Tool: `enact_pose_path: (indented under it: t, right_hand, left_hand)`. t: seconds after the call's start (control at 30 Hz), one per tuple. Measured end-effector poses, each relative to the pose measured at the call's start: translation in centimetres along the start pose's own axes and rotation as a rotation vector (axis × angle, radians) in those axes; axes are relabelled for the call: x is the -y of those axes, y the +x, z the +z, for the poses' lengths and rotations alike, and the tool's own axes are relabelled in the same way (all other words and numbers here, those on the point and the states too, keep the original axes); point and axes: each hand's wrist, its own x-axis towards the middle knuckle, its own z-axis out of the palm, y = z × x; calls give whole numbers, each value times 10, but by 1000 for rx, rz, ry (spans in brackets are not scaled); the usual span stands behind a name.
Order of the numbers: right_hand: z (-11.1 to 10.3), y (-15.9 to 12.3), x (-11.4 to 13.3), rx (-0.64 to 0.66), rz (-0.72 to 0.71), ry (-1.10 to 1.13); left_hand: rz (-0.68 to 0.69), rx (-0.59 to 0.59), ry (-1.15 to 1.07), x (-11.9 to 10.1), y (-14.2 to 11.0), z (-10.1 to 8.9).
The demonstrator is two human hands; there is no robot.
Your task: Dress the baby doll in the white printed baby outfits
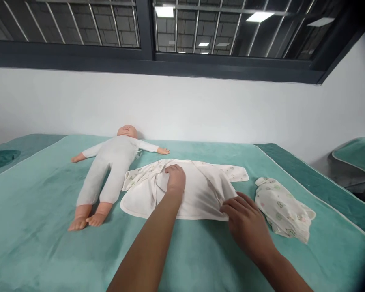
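Observation:
A white baby shirt (197,194) with small printed figures on its sleeves lies spread on the green bedding, its front opened out and plain inside. My left hand (176,177) rests on the upper middle of the shirt, fingers bent against the cloth and holding no visible fold. At the lower right corner, my right hand (246,223) pinches the shirt's edge between thumb and fingers, raising creases there. A baby doll (109,166) in a white bodysuit lies on its back to the left, arms spread, near the shirt's left sleeve.
Right of my right hand lies a folded printed baby garment (284,209). Green bedding (33,211) with pale piping covers the surface. Behind it rise a white wall (200,109) and a dark-framed window (146,48) with bars. More green cloth (359,156) shows at the far right.

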Motion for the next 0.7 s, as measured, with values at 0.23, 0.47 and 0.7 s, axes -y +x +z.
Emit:
enact_pose_path:
  t: [0.23,0.47,0.7]
  right_hand:
    - [82,92,38,187,228,118]
    - [127,104,14,399,235,-78]
    - [123,105,13,361,306,-129]
  left_hand:
    - [-13,-35,-105,0,-4,-3]
    - [-20,-58,-163,7,-3,-2]
    - [33,-101,-246,27,-39,-3]
